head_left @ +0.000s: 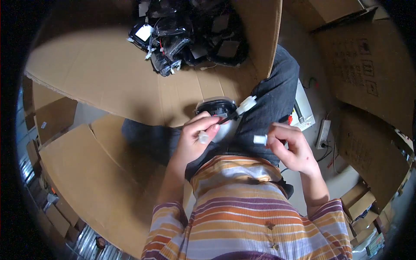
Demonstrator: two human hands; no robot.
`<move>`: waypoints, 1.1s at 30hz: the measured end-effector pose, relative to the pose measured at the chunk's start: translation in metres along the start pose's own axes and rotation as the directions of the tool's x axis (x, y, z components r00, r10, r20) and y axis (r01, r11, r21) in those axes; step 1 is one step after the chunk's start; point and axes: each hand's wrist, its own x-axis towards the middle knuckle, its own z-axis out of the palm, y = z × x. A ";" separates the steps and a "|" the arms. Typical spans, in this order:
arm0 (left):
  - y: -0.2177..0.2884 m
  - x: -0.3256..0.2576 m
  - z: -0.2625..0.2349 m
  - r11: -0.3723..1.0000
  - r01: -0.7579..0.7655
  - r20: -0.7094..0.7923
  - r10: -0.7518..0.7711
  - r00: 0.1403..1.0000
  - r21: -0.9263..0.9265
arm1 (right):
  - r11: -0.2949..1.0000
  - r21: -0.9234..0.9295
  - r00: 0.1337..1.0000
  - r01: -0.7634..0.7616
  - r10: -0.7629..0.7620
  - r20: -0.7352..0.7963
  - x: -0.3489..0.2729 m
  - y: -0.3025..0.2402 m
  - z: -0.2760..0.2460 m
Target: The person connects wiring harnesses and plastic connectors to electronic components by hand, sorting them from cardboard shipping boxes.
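My left hand (196, 133) is closed in a pinch on a short black cable. A white plug connector (247, 105) sticks out from the cable's end to the upper right, and another white connector (203, 137) shows by my fingers. To the right, my right hand (294, 146) grips a small white connector (260, 139) between thumb and fingers; any wire behind it is hidden. The two hands are apart. Just beyond my left hand, between my legs, is a round black part (216, 104) with a clear edge, partly covered by the hand and cable.
An open cardboard box (108, 60) lies ahead, with several black parts in clear plastic (173, 43) at its far end. A cardboard flap (99, 173) spreads at left. At right are a white power strip (323, 132), a white box-like unit (304, 106) and large cartons (368, 65).
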 end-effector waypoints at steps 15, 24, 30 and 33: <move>0.021 -0.007 0.001 0.963 0.134 0.153 -0.099 0.983 -0.235 | 0.975 0.167 0.978 0.146 -0.167 0.124 -0.001 -0.008 -0.016; 0.029 -0.004 0.000 0.996 0.055 0.203 -0.039 0.978 -0.073 | 0.976 -0.129 0.982 0.177 -0.166 0.089 -0.008 -0.002 -0.011; 0.037 -0.008 0.006 0.993 0.036 0.165 -0.053 0.985 0.108 | 0.983 -0.059 0.983 0.172 -0.167 0.082 -0.013 0.009 -0.012; 0.073 0.004 0.001 0.984 0.048 0.187 -0.081 0.979 0.173 | 0.984 0.164 0.997 0.064 -0.072 0.038 -0.023 0.012 -0.026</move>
